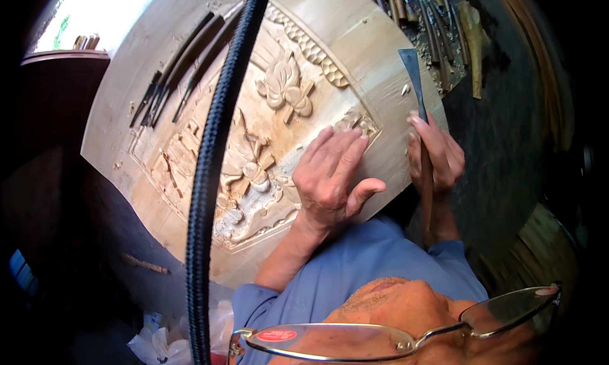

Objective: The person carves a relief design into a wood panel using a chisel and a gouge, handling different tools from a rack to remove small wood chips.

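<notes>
Cable (219, 124) partly hides carved panel (380, 86), left hand (331, 178) spread, right hand (442, 152) holding chisel (427, 181).

At the right I hold a chisel (426, 165), its dark, flared blade pointing far, its brown handle near. Left of it lies my pale wooden panel (374, 54), carved in relief within a border.

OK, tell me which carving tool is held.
The flared-blade chisel in the right hand. The dark carving tools on the carved wooden panel and the tool cluster at upper right lie unheld.
</notes>
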`<state>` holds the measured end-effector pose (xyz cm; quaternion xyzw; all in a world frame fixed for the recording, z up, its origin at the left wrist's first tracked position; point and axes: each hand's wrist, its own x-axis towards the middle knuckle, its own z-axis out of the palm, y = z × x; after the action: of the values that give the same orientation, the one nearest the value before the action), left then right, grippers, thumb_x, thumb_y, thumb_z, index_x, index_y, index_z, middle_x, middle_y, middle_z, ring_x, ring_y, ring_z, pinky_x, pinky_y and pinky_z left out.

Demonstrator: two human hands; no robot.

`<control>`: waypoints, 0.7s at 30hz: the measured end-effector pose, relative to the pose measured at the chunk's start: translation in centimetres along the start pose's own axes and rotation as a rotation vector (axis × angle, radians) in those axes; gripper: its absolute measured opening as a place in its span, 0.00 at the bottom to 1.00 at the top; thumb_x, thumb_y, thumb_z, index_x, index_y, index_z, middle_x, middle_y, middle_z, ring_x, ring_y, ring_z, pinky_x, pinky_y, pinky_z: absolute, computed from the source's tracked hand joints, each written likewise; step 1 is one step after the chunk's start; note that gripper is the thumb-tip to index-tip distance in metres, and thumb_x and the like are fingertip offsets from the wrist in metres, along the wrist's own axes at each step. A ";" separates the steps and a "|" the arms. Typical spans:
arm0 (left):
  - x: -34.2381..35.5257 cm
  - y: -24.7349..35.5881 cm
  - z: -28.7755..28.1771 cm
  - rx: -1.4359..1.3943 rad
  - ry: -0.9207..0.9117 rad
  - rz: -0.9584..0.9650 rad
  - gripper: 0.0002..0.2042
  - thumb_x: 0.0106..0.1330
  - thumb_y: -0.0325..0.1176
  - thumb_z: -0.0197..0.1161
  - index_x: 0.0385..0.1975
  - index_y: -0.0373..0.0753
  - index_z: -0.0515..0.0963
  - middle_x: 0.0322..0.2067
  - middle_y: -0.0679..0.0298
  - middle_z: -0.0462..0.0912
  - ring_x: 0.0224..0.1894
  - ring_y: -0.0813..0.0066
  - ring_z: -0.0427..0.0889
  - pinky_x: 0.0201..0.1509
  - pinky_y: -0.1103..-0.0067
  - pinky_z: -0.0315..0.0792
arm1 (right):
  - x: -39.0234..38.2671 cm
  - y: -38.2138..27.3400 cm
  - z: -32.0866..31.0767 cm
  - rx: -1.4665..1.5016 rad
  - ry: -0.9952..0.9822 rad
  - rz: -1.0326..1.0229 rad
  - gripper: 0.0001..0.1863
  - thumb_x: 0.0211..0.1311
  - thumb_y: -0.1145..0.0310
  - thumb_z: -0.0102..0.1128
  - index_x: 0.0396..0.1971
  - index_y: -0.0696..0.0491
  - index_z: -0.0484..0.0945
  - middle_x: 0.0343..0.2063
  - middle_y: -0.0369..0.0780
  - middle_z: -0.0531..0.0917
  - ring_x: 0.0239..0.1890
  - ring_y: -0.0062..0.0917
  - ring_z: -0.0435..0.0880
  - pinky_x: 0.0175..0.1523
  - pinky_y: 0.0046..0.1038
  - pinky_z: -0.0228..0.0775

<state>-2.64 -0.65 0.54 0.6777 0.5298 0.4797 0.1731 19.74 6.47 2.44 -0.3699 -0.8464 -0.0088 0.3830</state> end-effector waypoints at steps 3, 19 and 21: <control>-0.1 0.0 0.5 0.049 -0.024 0.047 0.28 0.72 0.58 0.71 0.51 0.33 0.87 0.46 0.52 0.92 0.46 0.51 0.92 0.59 0.59 0.86 | 1.4 2.1 0.9 -0.069 -0.086 -0.010 0.19 0.61 0.75 0.81 0.53 0.53 0.90 0.46 0.49 0.93 0.34 0.38 0.93 0.38 0.34 0.83; 0.4 1.0 1.2 0.065 -0.009 -0.011 0.13 0.67 0.34 0.80 0.46 0.37 0.89 0.40 0.57 0.93 0.43 0.56 0.94 0.58 0.62 0.87 | 8.0 25.7 5.5 -0.553 -0.274 -0.157 0.23 0.75 0.75 0.62 0.66 0.42 0.86 0.58 0.45 0.91 0.64 0.42 0.89 0.65 0.40 0.86; 0.4 1.0 1.1 0.057 -0.003 -0.013 0.13 0.67 0.34 0.80 0.46 0.36 0.89 0.39 0.57 0.93 0.43 0.56 0.94 0.58 0.62 0.87 | 8.5 27.4 6.9 -0.548 -0.324 -0.151 0.23 0.75 0.75 0.60 0.66 0.41 0.86 0.59 0.44 0.91 0.65 0.41 0.89 0.66 0.40 0.85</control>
<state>-1.17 -0.39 0.90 0.6795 0.5477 0.4622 0.1575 28.97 33.64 -4.26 -0.3918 -0.8877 -0.2055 0.1278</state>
